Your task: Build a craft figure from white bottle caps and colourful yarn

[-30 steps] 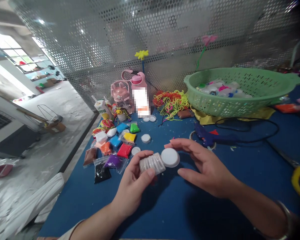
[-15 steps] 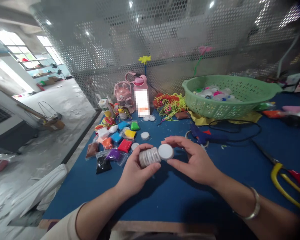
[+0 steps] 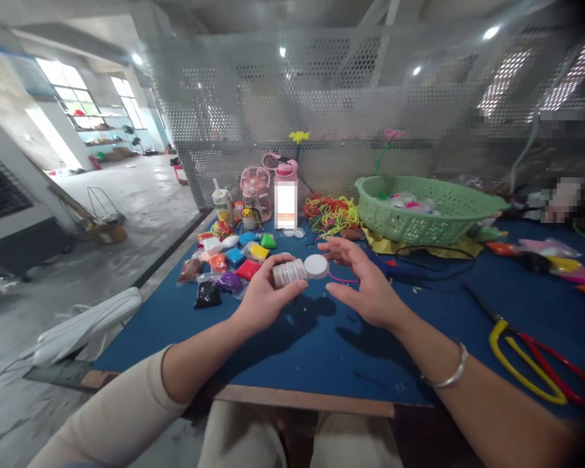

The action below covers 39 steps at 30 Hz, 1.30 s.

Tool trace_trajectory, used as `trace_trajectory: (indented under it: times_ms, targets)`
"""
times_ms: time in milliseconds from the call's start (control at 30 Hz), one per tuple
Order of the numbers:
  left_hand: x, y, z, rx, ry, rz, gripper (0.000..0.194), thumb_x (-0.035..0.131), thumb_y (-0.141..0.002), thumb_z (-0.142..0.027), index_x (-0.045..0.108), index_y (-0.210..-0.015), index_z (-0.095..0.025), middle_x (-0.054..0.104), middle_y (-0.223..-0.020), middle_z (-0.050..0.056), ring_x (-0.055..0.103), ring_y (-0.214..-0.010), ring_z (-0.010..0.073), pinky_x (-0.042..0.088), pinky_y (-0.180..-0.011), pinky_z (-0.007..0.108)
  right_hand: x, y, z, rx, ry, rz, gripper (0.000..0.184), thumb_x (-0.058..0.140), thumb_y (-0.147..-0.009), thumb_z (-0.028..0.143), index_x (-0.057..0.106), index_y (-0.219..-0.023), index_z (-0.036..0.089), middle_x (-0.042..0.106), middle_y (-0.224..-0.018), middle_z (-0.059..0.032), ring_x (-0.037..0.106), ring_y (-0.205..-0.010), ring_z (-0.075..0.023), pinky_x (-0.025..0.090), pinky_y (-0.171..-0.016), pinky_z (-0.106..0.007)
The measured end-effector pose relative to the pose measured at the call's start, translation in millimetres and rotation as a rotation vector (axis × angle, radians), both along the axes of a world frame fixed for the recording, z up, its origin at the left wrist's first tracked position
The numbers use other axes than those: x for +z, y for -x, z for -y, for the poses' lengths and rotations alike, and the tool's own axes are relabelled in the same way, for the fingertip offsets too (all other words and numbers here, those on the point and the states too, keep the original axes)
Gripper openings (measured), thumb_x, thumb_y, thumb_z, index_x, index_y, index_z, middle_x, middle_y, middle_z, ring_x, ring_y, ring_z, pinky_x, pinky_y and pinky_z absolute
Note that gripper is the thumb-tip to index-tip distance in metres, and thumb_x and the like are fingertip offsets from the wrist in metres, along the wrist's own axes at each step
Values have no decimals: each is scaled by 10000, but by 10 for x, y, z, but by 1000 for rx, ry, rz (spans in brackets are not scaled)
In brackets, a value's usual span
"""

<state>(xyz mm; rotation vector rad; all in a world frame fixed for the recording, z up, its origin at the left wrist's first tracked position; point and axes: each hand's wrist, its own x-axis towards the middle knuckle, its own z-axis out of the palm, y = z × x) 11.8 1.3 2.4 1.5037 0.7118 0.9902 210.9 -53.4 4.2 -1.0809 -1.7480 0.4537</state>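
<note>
My left hand (image 3: 266,292) is wrapped around a short ribbed whitish cylinder (image 3: 288,273), held above the blue table. At its right end a round white disc (image 3: 316,266) faces up toward me. My right hand (image 3: 363,286) is just to the right of the disc, thumb and fingers spread, with nothing visible in it. A thin pink cord (image 3: 344,279) shows between the disc and my right hand. Behind my left hand lie several small bags of coloured material, among them a red one (image 3: 248,270), a purple one (image 3: 229,281) and a black one (image 3: 208,294).
A green basket (image 3: 419,227) of small plastic items stands at the back right, beside tangled coloured cords (image 3: 332,216). Scissors (image 3: 526,364) with yellow and red handles lie at the right. A pink bottle (image 3: 284,170) and a drink cup (image 3: 221,205) stand behind.
My right hand has let go of the white disc and spread its fingers a little to the right. My left hand keeps its hold. The camera view has shifted.
</note>
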Motion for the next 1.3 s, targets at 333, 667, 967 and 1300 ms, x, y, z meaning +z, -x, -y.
trace_trajectory:
  times_ms: [333, 667, 967, 1300]
  targets:
    - [20, 26, -18, -5, -26, 34, 441, 753, -715, -336, 548, -1070, -174, 588, -964, 31, 520, -732, 102, 455, -614, 193, 8, -49, -2, -11, -39, 69, 583, 614, -831, 253, 387, -1369, 253, 524, -1348, -107, 523, -1193, -255, 397, -1041, -487]
    - [-18, 10, 12, -53, -71, 63, 433, 740, -736, -307, 524, -1086, -170, 577, -976, 34, 515, -765, 103, 456, -651, 198, 15, -17, 11, -71, -82, 164, 474, 630, -839, 349, 537, -1279, 201, 611, -1276, -110, 575, -1156, -259, 442, -1002, -439]
    - [-63, 9, -16, -55, -96, 63, 471, 764, -697, -335, 531, -1073, -172, 569, -947, 19, 494, -695, 85, 429, -600, 196, -72, 30, -45, -169, -67, 48, 414, 670, -812, 364, 642, -1187, 190, 689, -1176, -97, 626, -1091, -257, 461, -994, -419]
    - [-89, 16, -3, -92, -124, 82, 459, 754, -721, -319, 522, -1087, -167, 552, -930, 17, 475, -676, 75, 422, -592, 193, -137, -2, -42, -132, -90, -11, 404, 698, -807, 333, 638, -1195, 243, 679, -1198, -68, 615, -1102, -244, 444, -1008, -425]
